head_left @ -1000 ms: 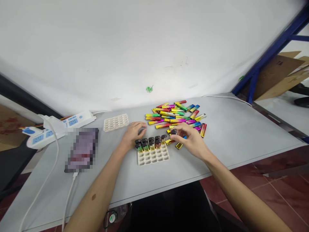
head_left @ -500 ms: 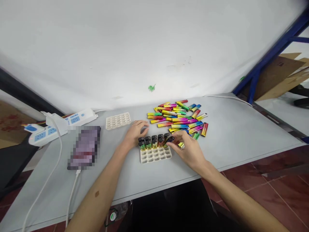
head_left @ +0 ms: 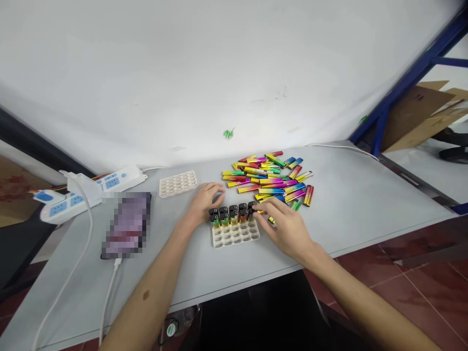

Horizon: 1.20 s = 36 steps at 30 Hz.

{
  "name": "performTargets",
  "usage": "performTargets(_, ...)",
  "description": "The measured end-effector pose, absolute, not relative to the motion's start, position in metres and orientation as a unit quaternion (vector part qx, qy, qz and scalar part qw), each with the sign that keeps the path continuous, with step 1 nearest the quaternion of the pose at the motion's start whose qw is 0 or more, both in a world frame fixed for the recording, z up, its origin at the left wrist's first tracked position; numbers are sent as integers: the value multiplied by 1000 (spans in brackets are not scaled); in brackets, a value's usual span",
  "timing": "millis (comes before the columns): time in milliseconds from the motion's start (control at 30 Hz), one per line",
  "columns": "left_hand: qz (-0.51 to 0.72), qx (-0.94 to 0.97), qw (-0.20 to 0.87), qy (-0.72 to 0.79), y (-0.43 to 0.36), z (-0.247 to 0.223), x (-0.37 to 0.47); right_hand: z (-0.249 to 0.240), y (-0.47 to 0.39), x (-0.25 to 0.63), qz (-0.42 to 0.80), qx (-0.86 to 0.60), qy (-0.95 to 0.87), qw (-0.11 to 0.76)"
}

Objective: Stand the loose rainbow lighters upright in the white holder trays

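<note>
I see the tray [head_left: 236,237] just below the centre of the frame, flat on the grey table [head_left: 351,190]. Black-topped lighters [head_left: 224,217] stand upright in its two far rows; the nearer sockets show bare.

The right hand [head_left: 283,226] comes in from the lower right, its fingertips at the right end of those rows. Thumb and forefinger are close around the last lighter [head_left: 252,213] of the nearer row, but they cover much of it — I cannot tell whether they pinch it or merely rest against it. The left hand [head_left: 206,200] sits just beside the rows' left end, thumb and fingers curved and spread with a gap between them. I make out nothing in its grip, though its palm is turned from me.

Right of centre, a heap of shiny cases [head_left: 270,181] lies loose, many overlapping, and the right hand hides part of its near edge. A spare tray [head_left: 178,184] lies left of centre, near the wall [head_left: 175,83].

At the left, a phone [head_left: 126,226] is blurred into blocks, with a power strip [head_left: 122,179] behind it. Cartons [head_left: 417,114] at the right edge are cut off by the frame.
</note>
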<state>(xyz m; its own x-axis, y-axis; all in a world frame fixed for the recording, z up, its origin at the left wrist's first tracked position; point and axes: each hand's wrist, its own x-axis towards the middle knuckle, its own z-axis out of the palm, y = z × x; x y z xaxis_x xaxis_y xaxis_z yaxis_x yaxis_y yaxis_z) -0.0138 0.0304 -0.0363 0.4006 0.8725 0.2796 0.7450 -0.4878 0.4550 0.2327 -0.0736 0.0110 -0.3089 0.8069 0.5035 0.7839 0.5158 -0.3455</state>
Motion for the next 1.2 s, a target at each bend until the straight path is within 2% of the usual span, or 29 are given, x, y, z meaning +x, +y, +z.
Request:
performTargets(100,246,825,128,492,30,-36,-14,7,-60,249,12,-533,-783,320)
performTargets(300,248,828,121,488,31,-38,-15,-11,-33,297,-22,-563,-803,193)
performTargets(633,247,823,131,495,29,-37,-14,-6,-31,314,104,-554,-804,187)
performTargets(867,249,826,126,489,30,-38,-15,7,-30,313,189,-535,-772,287)
performTargets(1067,251,828,123,487,30,-39,-15,24,-36,292,414,-487,-616,461)
performTargets(1200,255,829,119,483,29,-38,-15,13,-35,270,505,-444,-532,515)
